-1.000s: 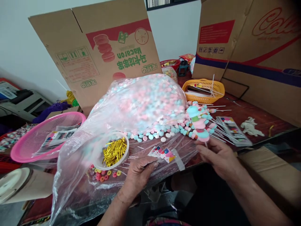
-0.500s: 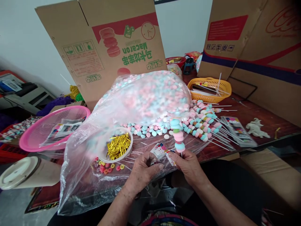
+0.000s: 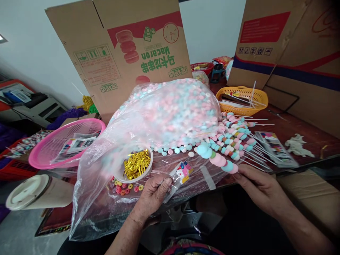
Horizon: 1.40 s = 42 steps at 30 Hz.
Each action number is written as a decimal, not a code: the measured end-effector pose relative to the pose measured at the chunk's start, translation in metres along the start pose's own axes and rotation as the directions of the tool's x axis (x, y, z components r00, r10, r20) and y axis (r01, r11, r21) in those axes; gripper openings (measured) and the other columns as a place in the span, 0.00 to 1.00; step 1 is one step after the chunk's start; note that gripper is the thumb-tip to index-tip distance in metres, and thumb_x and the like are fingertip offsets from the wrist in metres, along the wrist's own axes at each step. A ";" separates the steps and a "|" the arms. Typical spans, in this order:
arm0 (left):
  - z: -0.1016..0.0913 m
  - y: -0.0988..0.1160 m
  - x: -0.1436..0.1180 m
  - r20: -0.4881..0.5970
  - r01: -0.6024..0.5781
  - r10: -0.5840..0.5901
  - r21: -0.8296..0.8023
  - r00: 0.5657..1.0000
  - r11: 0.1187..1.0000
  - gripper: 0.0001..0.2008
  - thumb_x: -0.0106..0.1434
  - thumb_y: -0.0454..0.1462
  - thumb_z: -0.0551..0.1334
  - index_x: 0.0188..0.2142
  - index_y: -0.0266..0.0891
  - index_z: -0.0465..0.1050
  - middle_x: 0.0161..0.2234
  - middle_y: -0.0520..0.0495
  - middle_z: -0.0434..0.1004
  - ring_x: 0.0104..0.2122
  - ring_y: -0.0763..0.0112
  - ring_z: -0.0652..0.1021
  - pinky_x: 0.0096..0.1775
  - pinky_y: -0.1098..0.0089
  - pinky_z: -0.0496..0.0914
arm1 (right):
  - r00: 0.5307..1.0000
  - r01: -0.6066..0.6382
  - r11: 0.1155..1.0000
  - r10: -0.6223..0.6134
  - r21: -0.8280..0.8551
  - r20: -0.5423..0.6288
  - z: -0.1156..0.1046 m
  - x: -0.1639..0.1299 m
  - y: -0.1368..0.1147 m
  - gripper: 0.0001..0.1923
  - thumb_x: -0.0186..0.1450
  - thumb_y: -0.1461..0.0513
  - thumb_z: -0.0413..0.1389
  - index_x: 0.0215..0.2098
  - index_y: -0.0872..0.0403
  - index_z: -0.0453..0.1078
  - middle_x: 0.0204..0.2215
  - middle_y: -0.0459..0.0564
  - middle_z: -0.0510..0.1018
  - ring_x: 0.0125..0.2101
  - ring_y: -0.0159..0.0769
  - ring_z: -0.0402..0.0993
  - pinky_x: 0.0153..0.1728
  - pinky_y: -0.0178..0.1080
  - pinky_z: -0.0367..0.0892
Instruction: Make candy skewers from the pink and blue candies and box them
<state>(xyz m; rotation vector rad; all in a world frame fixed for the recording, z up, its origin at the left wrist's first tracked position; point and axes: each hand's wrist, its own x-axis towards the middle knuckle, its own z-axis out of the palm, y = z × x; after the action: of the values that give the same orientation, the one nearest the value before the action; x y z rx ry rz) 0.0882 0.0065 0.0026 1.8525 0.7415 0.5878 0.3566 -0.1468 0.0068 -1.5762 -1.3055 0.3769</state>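
My left hand (image 3: 154, 193) pinches a small clear printed wrapper bag (image 3: 180, 175) at the near edge of the table. My right hand (image 3: 256, 184) holds a candy skewer (image 3: 216, 157) of blue and pink discs by its stick, tilted with the candy end pointing left toward the wrapper. Behind them lies a large clear plastic bag of pink and blue candies (image 3: 170, 113). A round white tub of gold twist ties (image 3: 136, 164) sits left of the wrapper, with coloured ring candies (image 3: 123, 187) in front of it. A pile of finished skewers (image 3: 233, 136) lies to the right.
A pink basket (image 3: 47, 156) holds printed wrappers at left; a white lidded cup (image 3: 32, 193) lies on its side. A yellow basket (image 3: 259, 97) with sticks stands at the back right. Another wrapper stack (image 3: 276, 148) lies right. Open cardboard boxes (image 3: 124, 53) rise behind.
My right hand swung the skewer from upright near the wrapper out to the right, tilting it sideways. My left hand lifted the wrapper slightly off the table.
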 end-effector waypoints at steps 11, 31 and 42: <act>0.018 0.027 0.002 0.156 -0.244 0.193 0.473 0.969 0.846 0.16 0.68 0.39 0.50 0.28 0.37 0.71 0.26 0.46 0.72 0.28 0.70 0.72 0.31 0.73 0.63 | 0.865 -0.496 0.682 0.444 0.537 0.235 0.078 0.013 -0.034 0.14 0.49 0.53 0.64 0.23 0.56 0.71 0.18 0.43 0.70 0.20 0.29 0.63 0.23 0.33 0.61; -0.001 0.000 -0.011 -0.012 -0.082 0.084 0.140 0.996 0.987 0.18 0.67 0.45 0.51 0.31 0.39 0.75 0.28 0.48 0.75 0.30 0.69 0.73 0.34 0.72 0.66 | 0.989 -0.067 0.998 0.067 -0.007 0.132 0.009 0.005 -0.007 0.09 0.62 0.59 0.54 0.38 0.51 0.74 0.29 0.48 0.77 0.33 0.38 0.74 0.32 0.36 0.70; -0.013 0.015 -0.004 0.102 -0.213 0.195 0.213 0.975 0.954 0.14 0.67 0.38 0.52 0.37 0.39 0.77 0.33 0.46 0.80 0.31 0.69 0.77 0.35 0.72 0.69 | 0.914 0.407 0.873 -0.385 -0.271 0.132 -0.012 0.022 -0.009 0.11 0.60 0.66 0.54 0.39 0.48 0.73 0.27 0.47 0.77 0.28 0.33 0.73 0.28 0.35 0.68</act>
<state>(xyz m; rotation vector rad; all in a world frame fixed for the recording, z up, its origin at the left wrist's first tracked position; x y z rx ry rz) 0.0802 0.0076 0.0209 2.1659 0.5845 0.5760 0.3689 -0.1343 0.0277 -1.4894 -1.7638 -0.0207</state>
